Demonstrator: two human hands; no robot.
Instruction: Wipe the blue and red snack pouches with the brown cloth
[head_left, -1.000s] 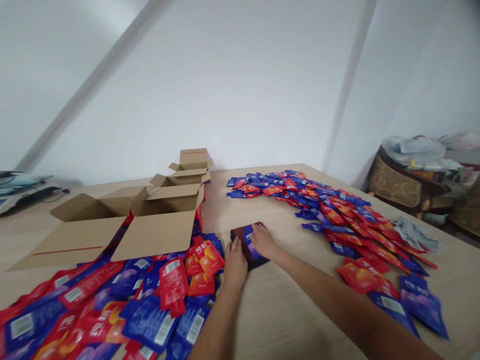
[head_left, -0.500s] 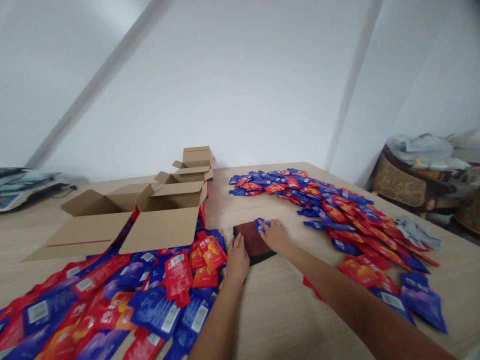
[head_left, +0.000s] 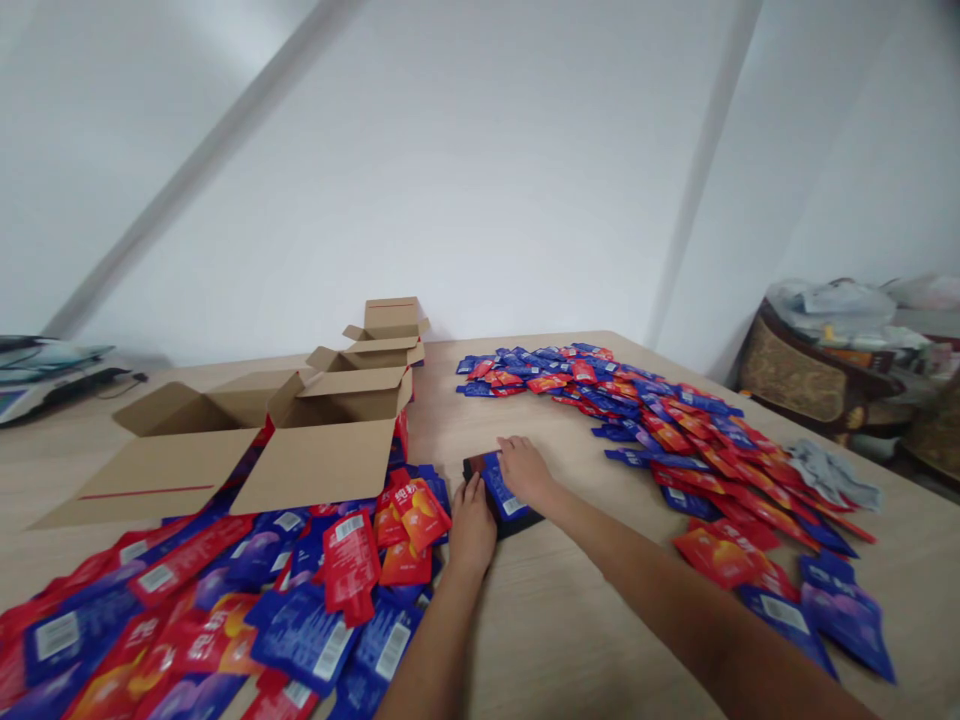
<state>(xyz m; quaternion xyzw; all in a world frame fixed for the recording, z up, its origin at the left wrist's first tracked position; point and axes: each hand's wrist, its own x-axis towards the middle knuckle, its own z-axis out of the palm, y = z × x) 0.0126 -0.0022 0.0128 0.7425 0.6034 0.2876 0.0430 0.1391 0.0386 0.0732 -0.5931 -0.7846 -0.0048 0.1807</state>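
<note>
A blue pouch (head_left: 506,493) with a white barcode label lies flat on a dark pad (head_left: 523,523) on the table. My right hand (head_left: 523,468) rests over the pouch's upper right side, its fingers stretched out and touching it. On the pad's left edge lies my left hand (head_left: 472,528), fingers extended beside the pouch. Just left of that hand is a heap of red and blue pouches (head_left: 349,560), several showing barcodes.
Open cardboard boxes (head_left: 315,465) stand in a row behind the left heap. A long pile of red and blue pouches (head_left: 660,420) curves along the right side. A grey cloth (head_left: 836,473) lies at its right edge. A chair (head_left: 795,370) with plastic bags stands beyond the table.
The blue pouch, earlier mostly under my right hand, now lies spread across the pad, barcode side up. My right hand has shifted slightly left; my left hand stays by the pad's edge.
</note>
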